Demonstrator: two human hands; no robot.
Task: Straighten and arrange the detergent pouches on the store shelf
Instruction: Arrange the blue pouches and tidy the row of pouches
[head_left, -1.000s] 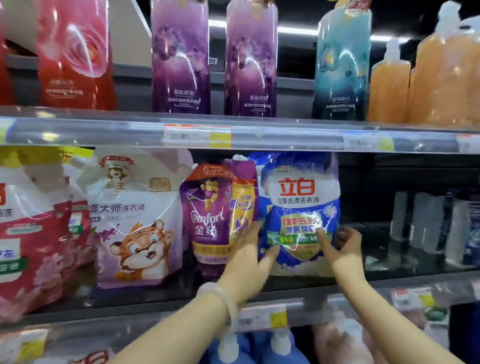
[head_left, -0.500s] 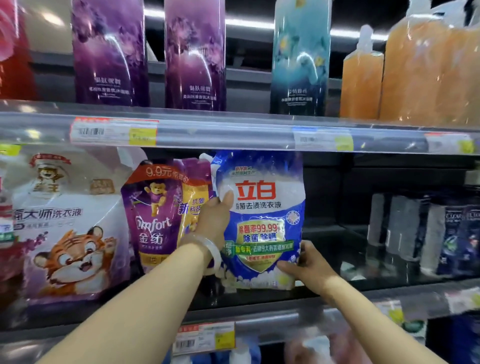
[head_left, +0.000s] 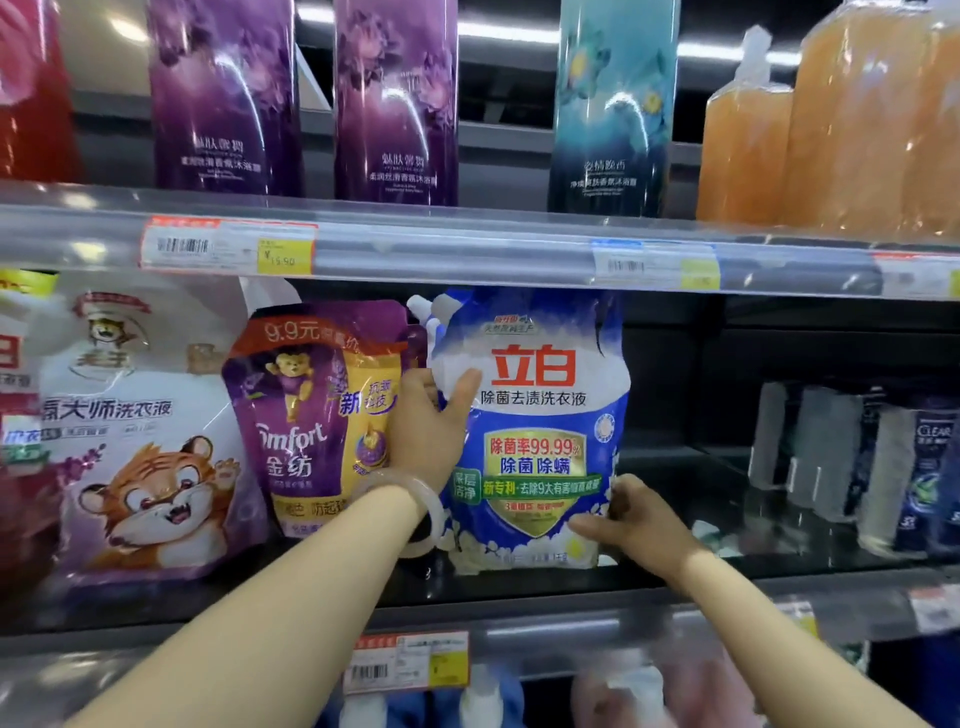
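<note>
On the store shelf (head_left: 519, 592), the left hand (head_left: 426, 431) and right hand (head_left: 639, 519) grip the blue detergent pouch (head_left: 535, 415) by its edges. Squaring seems underway; next, seat it upright, label forward.

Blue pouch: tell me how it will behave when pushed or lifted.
Probably floppy: the blue pouch is a soft film bag with creased, bulging sides. Likely heavy for its size: it looks full, and the left hand and right hand both grip it. Its glossy film may slip, and it could slump against the purple pouch if released.
</note>
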